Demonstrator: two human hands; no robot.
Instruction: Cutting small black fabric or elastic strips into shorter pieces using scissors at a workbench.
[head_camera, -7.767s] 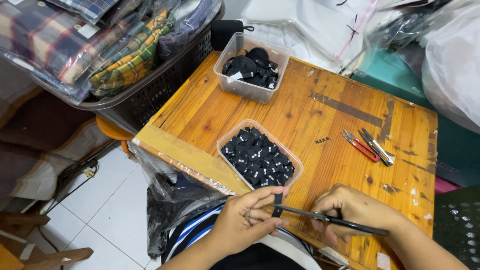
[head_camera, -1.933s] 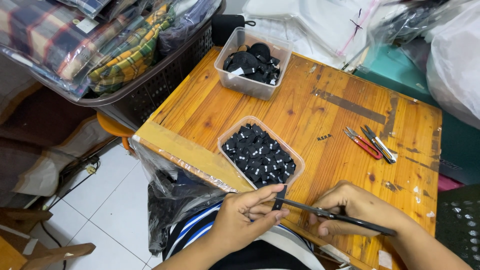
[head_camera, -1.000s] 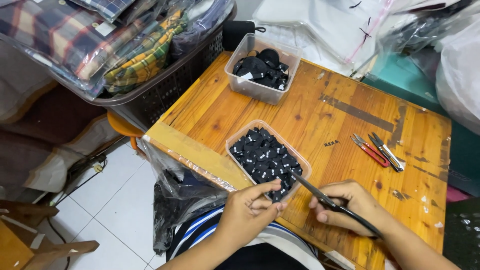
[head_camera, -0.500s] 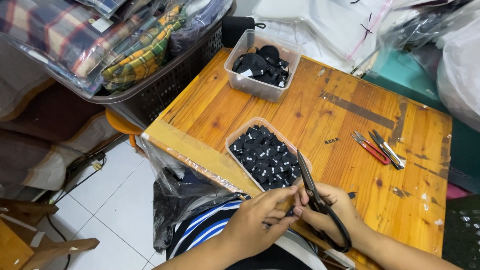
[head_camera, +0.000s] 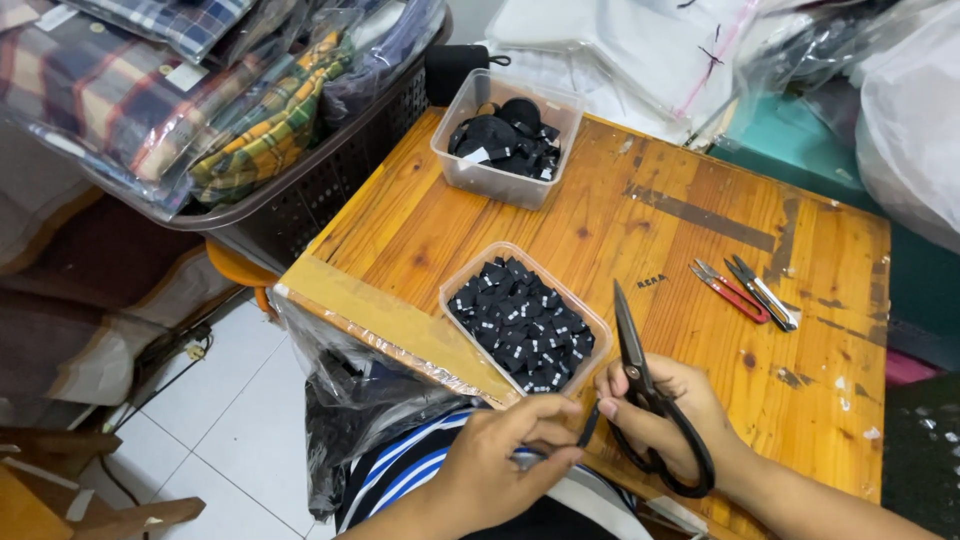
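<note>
- Swung upright since the earlier frames, the black scissors now point their closed blades toward the top of the frame instead of lying flat across the table edge.
- The right hand grips the scissors by the loop handles at lower right of centre.
- The left hand, at bottom centre, is closed in a pinch on a narrow black strip, whose other end meets the scissors.
- Two clear plastic tubs stand on the wooden table: the near tub, just above the hands, is packed with small black squares bearing white marks; the far tub, at upper centre, holds larger black pieces, one with a white tag.
- Two small snips, one red-handled and one grey, lie side by side at right of centre.
- A dark basket at upper left holds plaid cloth in clear bags.
- White bags fill the upper right.
</note>
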